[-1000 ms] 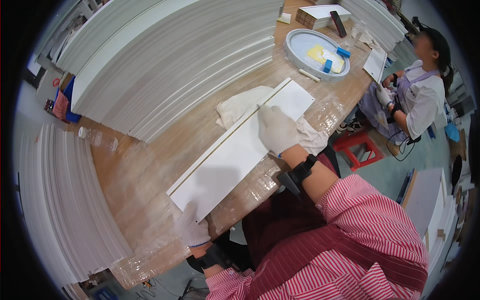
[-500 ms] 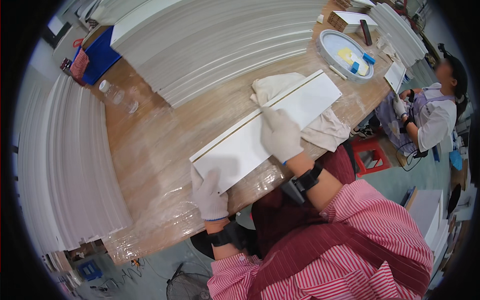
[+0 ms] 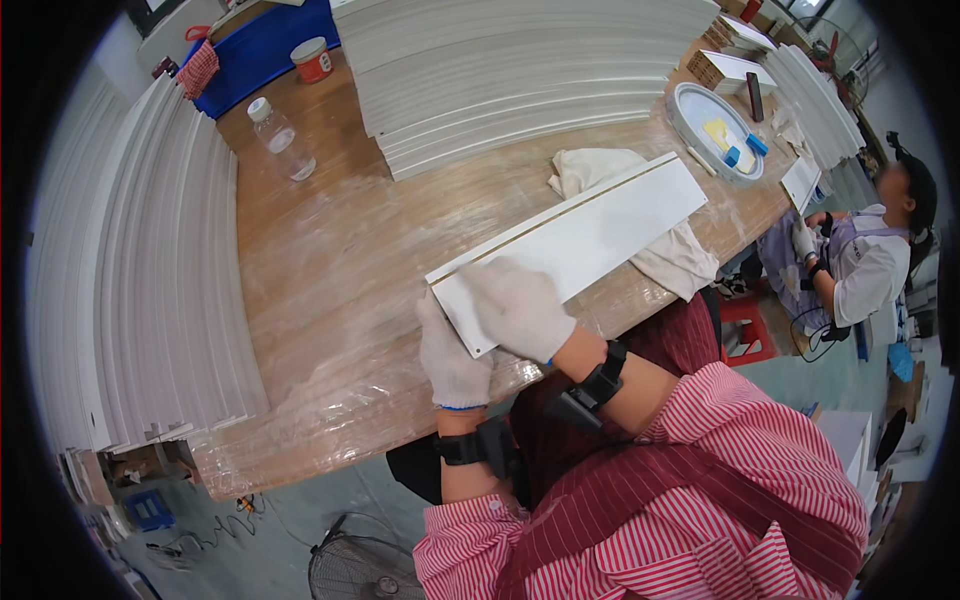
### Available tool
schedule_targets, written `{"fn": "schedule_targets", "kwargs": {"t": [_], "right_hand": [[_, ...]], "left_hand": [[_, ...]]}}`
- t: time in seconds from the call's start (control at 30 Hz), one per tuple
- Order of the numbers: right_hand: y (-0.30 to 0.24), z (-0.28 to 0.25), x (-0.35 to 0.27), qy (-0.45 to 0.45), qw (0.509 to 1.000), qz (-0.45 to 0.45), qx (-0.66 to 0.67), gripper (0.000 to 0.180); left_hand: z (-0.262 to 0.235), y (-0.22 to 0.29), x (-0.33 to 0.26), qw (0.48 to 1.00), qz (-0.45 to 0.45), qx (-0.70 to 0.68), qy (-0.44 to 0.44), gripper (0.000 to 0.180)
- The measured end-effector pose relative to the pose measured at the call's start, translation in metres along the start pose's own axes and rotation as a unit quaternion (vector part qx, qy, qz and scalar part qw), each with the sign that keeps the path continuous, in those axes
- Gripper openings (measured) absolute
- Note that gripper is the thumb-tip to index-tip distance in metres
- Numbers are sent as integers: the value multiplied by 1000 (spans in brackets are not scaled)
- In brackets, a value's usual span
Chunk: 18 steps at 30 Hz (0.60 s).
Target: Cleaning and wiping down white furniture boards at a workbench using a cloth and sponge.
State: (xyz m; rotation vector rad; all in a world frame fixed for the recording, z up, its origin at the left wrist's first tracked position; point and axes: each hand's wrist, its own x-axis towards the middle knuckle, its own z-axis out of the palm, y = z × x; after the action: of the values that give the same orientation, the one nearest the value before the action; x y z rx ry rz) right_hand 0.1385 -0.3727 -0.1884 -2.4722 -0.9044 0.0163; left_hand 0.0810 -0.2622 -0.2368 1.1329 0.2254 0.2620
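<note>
A long white board (image 3: 610,222) with a narrow brown groove near its far edge lies slantwise over a crumpled white cloth (image 3: 680,262) on the table. My left hand (image 3: 455,355), in a white knit glove, grips the board's left end. My right hand (image 3: 518,308), gloved the same way, is on the board's face close to that end, its fingertips near the groove. Motion blurs the right hand's fingers, and whether anything is under them is hidden. Part of the cloth shows beyond the board's far edge as well.
Tall stacks of white boards stand at the back (image 3: 520,90) and left (image 3: 150,280). A clear bottle (image 3: 282,140), a red-and-white tub (image 3: 311,62) and a blue bin (image 3: 262,55) are far left. A round lid (image 3: 690,115) holds yellow material and blue pieces. Right, a co-worker (image 3: 860,250) handles another board.
My right hand has slid along the board from its middle to the left end, near my left hand. The view has shifted, and the red-and-white tub now shows.
</note>
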Motion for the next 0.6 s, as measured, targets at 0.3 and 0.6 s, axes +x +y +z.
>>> {"fn": "schedule_targets", "kwargs": {"t": [0.3,0.6], "right_hand": [[-6,12,-6,24,997,63,-49,25],[-6,17,-4,28,994,78,-70,29]], "left_hand": [[0,-7,8,944,-88,-316,-27,79],[8,10,11,957,-161,-231,65,81]]}}
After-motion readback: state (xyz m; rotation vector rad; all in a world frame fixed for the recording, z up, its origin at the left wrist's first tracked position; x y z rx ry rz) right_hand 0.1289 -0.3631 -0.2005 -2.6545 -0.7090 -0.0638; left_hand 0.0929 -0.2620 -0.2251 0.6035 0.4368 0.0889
